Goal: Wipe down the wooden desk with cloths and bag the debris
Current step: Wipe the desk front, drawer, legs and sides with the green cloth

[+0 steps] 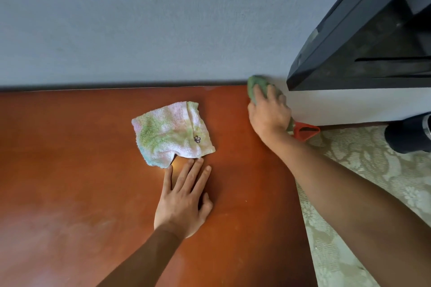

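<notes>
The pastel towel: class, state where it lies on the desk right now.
In the head view the pastel towel lies crumpled near the middle of the wooden desk, just beyond the left hand's fingertips and left of the right hand pressing a green cloth.

Pretty soft, even daylight here, nothing harsh. The bench [70, 170] has a hazy sheen across its left side and a small warm bright spot right by the left hand [184, 200], just under the towel [172, 133]. Shadows are faint: a thin dark line along the back edge where the bench meets the wall [140, 18], and a soft one under the left hand's thumb side. Both forearms look dark next to the brighter hands. The black box [373, 42] top right is murky, hardly any detail. Wide-angle lens bends the bench's back edge a bit and stretches the corners. Right hand [268, 112] looks slightly soft, the rest is reasonably sharp.
</notes>
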